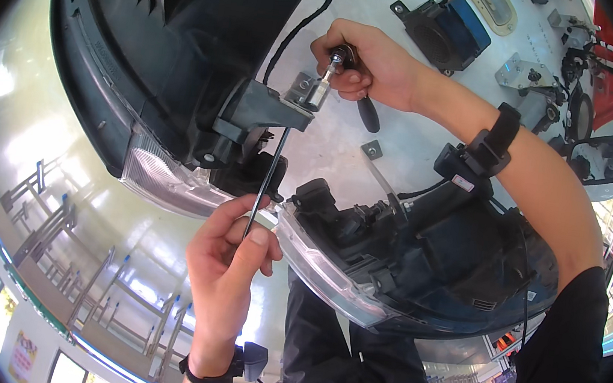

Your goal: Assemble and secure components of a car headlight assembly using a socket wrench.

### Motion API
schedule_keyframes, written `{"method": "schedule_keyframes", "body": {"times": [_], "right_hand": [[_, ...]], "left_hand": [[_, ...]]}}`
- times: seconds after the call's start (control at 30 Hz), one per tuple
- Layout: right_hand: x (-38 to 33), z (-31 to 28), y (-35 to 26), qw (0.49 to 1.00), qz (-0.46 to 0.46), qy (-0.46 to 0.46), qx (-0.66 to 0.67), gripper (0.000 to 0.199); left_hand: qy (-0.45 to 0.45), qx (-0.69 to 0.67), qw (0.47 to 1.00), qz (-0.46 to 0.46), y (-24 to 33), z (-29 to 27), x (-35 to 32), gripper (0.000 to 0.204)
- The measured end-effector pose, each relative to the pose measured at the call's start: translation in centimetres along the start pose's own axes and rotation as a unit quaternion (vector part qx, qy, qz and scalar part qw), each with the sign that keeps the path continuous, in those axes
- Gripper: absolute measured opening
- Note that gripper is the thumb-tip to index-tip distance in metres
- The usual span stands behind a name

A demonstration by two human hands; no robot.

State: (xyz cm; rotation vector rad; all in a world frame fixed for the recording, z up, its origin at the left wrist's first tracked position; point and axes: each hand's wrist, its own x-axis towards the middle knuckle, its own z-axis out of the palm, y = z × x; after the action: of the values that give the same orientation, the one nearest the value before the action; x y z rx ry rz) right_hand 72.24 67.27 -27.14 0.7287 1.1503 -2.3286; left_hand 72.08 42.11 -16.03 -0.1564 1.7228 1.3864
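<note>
My right hand (370, 63) is closed around a ratchet wrench, whose black handle (368, 114) hangs out below the fingers. Its silver socket (319, 93) sits at the end of a dark plastic mounting bracket (266, 111) on the large black headlamp housing (195, 43). Between the thumb and fingers of my left hand (234, 259) is a thin metal rod (273, 169), slanting up to the underside of that bracket. The rod's lower end is hidden in the hand, and the fastener inside the socket cannot be seen.
A second headlamp (455, 277) lies close to me at the lower right. On the white table stand a black boxy part (449, 34), metal brackets (527, 77), a wing mirror (605, 159) and a red lamp (610, 82). A black cable (303, 25) curves beside the housing.
</note>
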Motion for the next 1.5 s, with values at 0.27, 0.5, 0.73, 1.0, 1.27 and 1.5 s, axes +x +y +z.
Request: {"method": "schedule_keyframes", "body": {"times": [0.27, 0.5, 0.73, 1.0, 1.27, 1.5], "right_hand": [[-1.6, -0.5, -0.7, 0.999, 0.017, 0.032, 0.031, 0.027], [-4.0, -2.5, -2.4, 0.943, -0.017, 0.153, -0.296, 0.028], [-4.6, -5.6, 2.0, 0.907, 0.007, 0.255, -0.335, 0.032], [-6.4, -4.9, 2.9, 0.735, -0.154, 0.256, -0.609, 0.032], [-7.3, -3.0, 0.6, 0.796, -0.211, 0.224, -0.521, 0.023], [-5.5, 2.2, -3.2, 0.861, -0.147, -0.041, -0.486, 0.028]], "left_hand": [[-0.007, 0.007, 1.000, 0.001, 0.0, 0.0, 0.2, 0.034], [-0.010, 0.013, 1.000, 0.011, -0.1, -0.7, 0.5, 0.033], [-0.005, -0.007, 1.000, 0.003, -0.2, -0.3, 0.6, 0.032], [0.021, 0.000, 1.000, 0.011, 0.1, -0.1, 0.7, 0.032], [0.008, -0.001, 1.000, 0.008, 0.0, -0.4, 0.7, 0.032], [0.012, 0.009, 1.000, 0.008, 0.2, 0.1, 0.6, 0.031]]}}
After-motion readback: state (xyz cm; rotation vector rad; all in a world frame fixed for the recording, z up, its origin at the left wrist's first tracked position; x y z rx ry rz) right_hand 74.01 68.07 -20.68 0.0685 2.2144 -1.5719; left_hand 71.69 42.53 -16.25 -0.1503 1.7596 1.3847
